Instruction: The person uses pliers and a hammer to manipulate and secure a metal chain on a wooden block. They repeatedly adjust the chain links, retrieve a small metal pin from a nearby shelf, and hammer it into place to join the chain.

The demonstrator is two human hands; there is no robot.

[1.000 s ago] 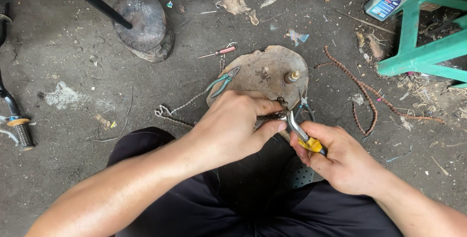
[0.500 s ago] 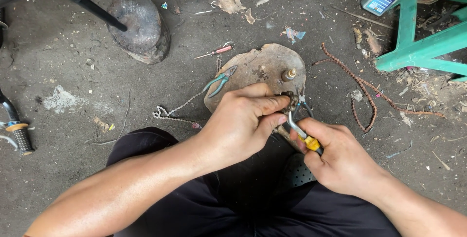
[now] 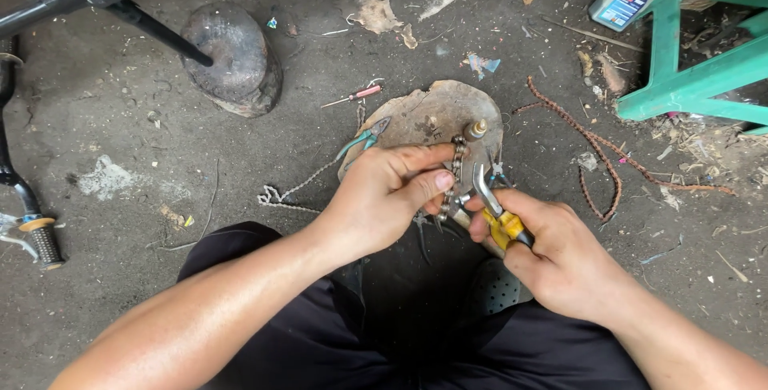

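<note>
Chain work is proceeding on the worn wooden block (image 3: 432,114) set on the dirt floor (image 3: 144,142). I am watching the left hand (image 3: 384,198) curling closed, thumb and fingers pinching a short run of bicycle chain (image 3: 456,168) against the block's near edge. The right hand (image 3: 560,258) is wrapping tight around the yellow-handled pliers (image 3: 490,204), whose jaws are meeting the chain just at 5 o'clock of the left thumb.

In my judgement the step is going well only if the left hand is keeping the link flat and steady while the pliers are biting square on the pin, not on the side plate; fingertips are sitting close to the jaws and could be nipped.

Teal-handled pliers (image 3: 362,140) are lying at 9 o'clock on the block, a brass-tipped bolt (image 3: 477,129) is standing at 2 o'clock, and a rusty chain (image 3: 596,154) is trailing at 3 o'clock, well apart.
</note>
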